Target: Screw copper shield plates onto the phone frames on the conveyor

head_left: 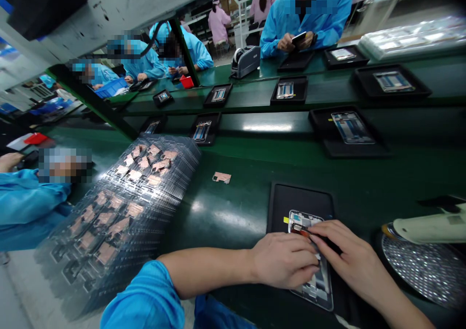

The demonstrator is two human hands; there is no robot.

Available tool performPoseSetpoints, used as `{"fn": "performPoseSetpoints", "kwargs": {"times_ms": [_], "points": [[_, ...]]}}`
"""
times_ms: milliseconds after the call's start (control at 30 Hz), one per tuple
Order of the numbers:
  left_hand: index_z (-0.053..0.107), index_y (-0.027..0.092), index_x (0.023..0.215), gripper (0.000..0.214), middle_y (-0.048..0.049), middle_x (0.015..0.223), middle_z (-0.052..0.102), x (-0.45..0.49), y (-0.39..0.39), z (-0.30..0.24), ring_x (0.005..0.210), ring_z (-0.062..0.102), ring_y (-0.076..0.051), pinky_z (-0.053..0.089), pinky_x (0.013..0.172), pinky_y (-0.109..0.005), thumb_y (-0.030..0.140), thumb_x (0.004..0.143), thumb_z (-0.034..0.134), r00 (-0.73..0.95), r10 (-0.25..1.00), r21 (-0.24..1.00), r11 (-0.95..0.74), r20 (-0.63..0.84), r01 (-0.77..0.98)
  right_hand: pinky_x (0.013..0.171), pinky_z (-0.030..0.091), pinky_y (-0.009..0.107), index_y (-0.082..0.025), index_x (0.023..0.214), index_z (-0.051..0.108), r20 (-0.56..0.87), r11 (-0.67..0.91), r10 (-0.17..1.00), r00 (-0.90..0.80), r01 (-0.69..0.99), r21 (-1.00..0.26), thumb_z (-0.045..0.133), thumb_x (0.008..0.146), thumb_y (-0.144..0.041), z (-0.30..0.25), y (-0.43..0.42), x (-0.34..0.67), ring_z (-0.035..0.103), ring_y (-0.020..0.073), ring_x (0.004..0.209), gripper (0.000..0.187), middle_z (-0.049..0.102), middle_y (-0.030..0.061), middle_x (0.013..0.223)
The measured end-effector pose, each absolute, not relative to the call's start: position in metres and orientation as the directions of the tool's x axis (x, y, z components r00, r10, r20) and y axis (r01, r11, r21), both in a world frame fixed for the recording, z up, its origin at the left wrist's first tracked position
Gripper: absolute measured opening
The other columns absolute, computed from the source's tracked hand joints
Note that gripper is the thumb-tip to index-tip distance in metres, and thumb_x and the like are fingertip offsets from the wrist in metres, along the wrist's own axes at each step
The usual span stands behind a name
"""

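Observation:
A phone frame (pixel 304 221) lies on a black tray (pixel 291 198) on the green belt in front of me. My left hand (pixel 284 260) rests on the frame with its fingers curled and pressed down. My right hand (pixel 345 257) lies over the frame's right side, fingertips pinched on a small red-brown part (pixel 300 231) near the frame's top edge. A loose copper-coloured piece (pixel 222 177) lies on the belt to the left of the tray.
A stack of clear trays (pixel 127 207) with several copper pieces stands at the left. A white tool (pixel 429 227) lies over a dish of screws (pixel 425 268) at the right. More black trays with phone frames (pixel 351 127) ride the belts beyond. Workers in blue coats (pixel 306 18) sit opposite and at left.

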State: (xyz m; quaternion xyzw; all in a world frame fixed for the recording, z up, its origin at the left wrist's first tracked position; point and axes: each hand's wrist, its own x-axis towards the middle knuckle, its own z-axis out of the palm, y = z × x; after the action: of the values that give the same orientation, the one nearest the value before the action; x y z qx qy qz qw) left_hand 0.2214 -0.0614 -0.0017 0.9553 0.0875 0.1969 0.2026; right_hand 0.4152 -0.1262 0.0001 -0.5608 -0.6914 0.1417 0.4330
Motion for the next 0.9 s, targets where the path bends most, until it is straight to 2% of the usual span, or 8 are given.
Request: {"fn": "performPoseSetpoints", "kwargs": {"times_ms": [167,500,667,767,900], "points": [[0.073,0.016,0.096,0.027,-0.0058,0.106,0.078,0.2216,-0.0615,-0.0023,0.109,0.072,-0.016,0.056,0.105,-0.025,0.028,0.099,0.049,0.901,0.254,0.425,-0.901,0.353,0.087,0.077,0.058,0.028,-0.027,0.100,0.071,0.462,0.353,0.887,-0.011,0.661,-0.662,0.056,0.104,-0.037,0.0020,-0.1253,0.4149,0.068,0.0169,0.089,0.019,0.070,0.0007,0.096],[0.073,0.015,0.093,0.026,-0.0044,0.104,0.079,0.2220,-0.0610,-0.0016,0.106,0.074,-0.016,0.055,0.104,-0.024,0.027,0.099,0.050,0.884,0.252,0.412,-0.908,0.393,0.076,0.076,0.059,0.029,-0.026,0.100,0.071,0.448,0.335,0.894,-0.002,0.665,-0.667,0.055,0.104,-0.038,0.0021,-0.1261,0.4147,0.068,0.0181,0.087,0.020,0.070,0.0019,0.095],[0.072,0.015,0.095,0.022,-0.0058,0.107,0.078,0.2221,-0.0610,-0.0011,0.109,0.073,-0.017,0.056,0.106,-0.026,0.026,0.098,0.052,0.910,0.247,0.425,-0.901,0.332,0.089,0.077,0.059,0.029,-0.026,0.101,0.071,0.451,0.334,0.893,0.001,0.670,-0.663,0.055,0.103,-0.038,-0.0012,-0.1264,0.4155,0.069,0.0185,0.089,0.020,0.070,0.0025,0.096],[0.072,0.015,0.095,0.023,-0.0057,0.106,0.078,0.2223,-0.0605,-0.0022,0.109,0.073,-0.016,0.056,0.105,-0.026,0.027,0.098,0.052,0.905,0.243,0.419,-0.904,0.351,0.080,0.077,0.059,0.028,-0.025,0.102,0.070,0.470,0.346,0.882,-0.003,0.682,-0.644,0.055,0.104,-0.036,-0.0020,-0.1270,0.4156,0.069,0.0175,0.089,0.019,0.070,0.0020,0.097],[0.072,0.015,0.096,0.025,-0.0062,0.108,0.078,0.2220,-0.0605,-0.0026,0.111,0.073,-0.016,0.056,0.105,-0.027,0.029,0.099,0.052,0.913,0.231,0.412,-0.908,0.336,0.079,0.078,0.058,0.027,-0.025,0.104,0.069,0.468,0.310,0.881,0.062,0.671,-0.673,0.056,0.103,-0.034,-0.0004,-0.1281,0.4158,0.069,0.0164,0.087,0.016,0.070,0.0013,0.098]]}}
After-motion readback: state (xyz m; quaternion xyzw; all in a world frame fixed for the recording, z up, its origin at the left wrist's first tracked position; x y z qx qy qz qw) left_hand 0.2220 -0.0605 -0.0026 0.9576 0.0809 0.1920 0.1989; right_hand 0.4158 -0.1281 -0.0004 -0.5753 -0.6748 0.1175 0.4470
